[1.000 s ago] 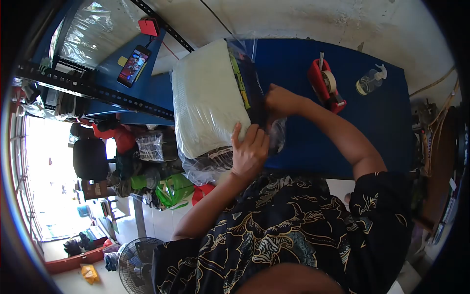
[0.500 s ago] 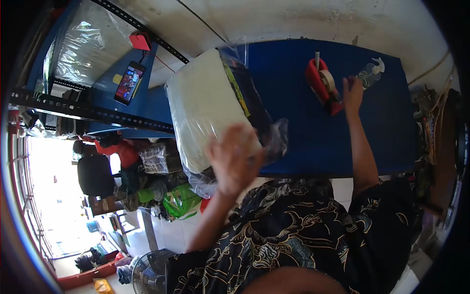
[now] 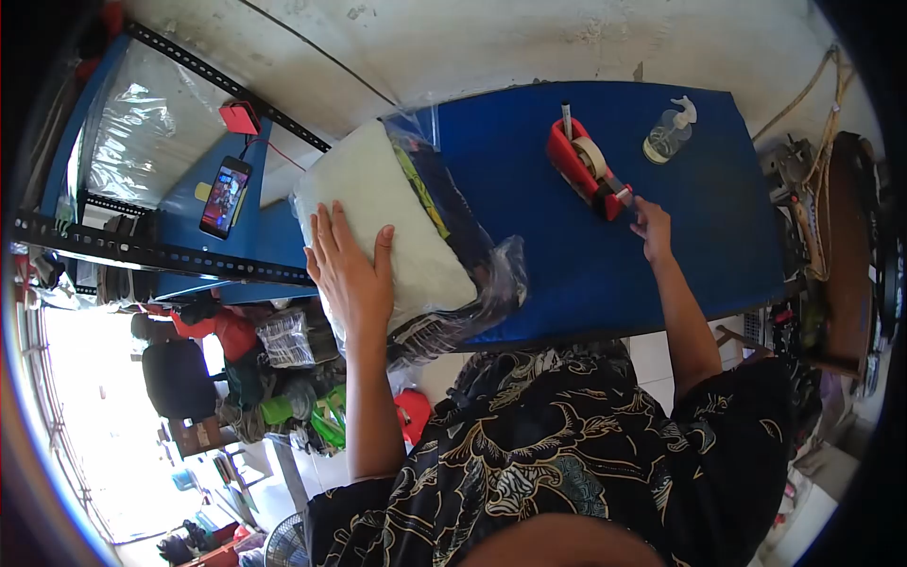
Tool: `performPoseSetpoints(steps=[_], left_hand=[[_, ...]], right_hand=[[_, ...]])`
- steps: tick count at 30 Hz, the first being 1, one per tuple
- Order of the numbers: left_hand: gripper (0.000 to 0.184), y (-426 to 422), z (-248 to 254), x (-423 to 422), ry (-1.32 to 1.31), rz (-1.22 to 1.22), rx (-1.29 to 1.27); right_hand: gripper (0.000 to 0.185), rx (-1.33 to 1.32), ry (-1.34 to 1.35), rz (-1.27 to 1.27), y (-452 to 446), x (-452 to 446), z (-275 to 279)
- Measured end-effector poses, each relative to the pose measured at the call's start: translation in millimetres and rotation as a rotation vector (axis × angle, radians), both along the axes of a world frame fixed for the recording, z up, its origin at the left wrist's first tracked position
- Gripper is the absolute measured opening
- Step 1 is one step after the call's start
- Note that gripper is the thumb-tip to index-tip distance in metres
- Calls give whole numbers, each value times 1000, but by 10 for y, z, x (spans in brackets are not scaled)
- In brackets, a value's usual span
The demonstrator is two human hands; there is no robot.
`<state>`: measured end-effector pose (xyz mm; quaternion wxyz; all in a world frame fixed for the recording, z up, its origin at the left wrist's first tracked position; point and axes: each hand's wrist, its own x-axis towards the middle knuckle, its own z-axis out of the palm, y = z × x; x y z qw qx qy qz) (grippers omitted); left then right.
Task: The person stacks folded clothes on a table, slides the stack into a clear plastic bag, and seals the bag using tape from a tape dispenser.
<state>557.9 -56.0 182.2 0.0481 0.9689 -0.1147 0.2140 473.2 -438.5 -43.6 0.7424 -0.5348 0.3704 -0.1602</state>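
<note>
A clear plastic-wrapped package [image 3: 425, 269], white on top with dark and yellow-green folded stuff along one side, lies at the left of the blue table. My left hand [image 3: 354, 288] rests flat on its white face, fingers spread. To the right stands a red tape dispenser [image 3: 563, 163] with a roll of tape [image 3: 590, 157]. At the dispenser's near, cutter end, my right hand [image 3: 654, 230] has thumb and forefinger pinched together at the loose end of the tape.
A marker [image 3: 567, 115] stands upright at the dispenser. Farther right on the blue table [image 3: 718, 217] is a clear spray bottle [image 3: 667, 142]. A black metal shelf frame [image 3: 170, 248] borders the left, with a phone [image 3: 225, 197] on its blue board.
My left hand has come down from above the package onto its white face. My right hand has gone from beside the spray bottle to the dispenser's cutter end, its fingers closing. The view has shifted.
</note>
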Motion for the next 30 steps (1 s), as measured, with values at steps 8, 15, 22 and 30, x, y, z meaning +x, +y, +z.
performPoseSetpoints(steps=[8, 15, 22, 30], left_hand=[[63, 25, -3, -4, -16, 5, -10], [62, 35, 6, -25, -5, 56, -18], [62, -2, 63, -5, 31, 24, -34], [64, 31, 69, 20, 89, 26, -31]], right_hand=[[37, 95, 372, 422, -241, 53, -43], [34, -206, 452, 799, 142, 155, 272], [35, -974, -695, 1592, 1035, 933, 986], [39, -1032, -213, 2036, 1586, 1709, 593]])
